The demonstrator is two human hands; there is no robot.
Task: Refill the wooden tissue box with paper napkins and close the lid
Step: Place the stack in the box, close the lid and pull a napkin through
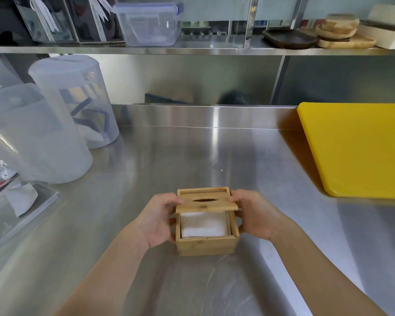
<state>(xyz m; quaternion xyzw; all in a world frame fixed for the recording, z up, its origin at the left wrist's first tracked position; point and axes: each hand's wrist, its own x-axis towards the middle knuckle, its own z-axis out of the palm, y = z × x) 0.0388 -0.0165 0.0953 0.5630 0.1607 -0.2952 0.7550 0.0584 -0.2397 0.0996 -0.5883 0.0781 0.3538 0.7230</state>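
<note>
A square wooden tissue box [205, 245] stands on the steel counter near the front. White paper napkins [203, 225] lie inside it, showing in the near half. The wooden lid [206, 204], with an oval slot, covers the far half of the box and sits slightly tilted over the opening. My left hand [157, 218] grips the lid's left edge with its fingertips, the palm against the box's left side. My right hand [252, 213] pinches the lid's right edge and rests along the box's right side.
Two translucent plastic jugs [43, 133] stand at the left, with a clear tray [21, 208] in front of them. A yellow cutting board [356, 147] lies at the right. The shelf above holds a clear lidded container [149, 23] and wooden plates [338, 30].
</note>
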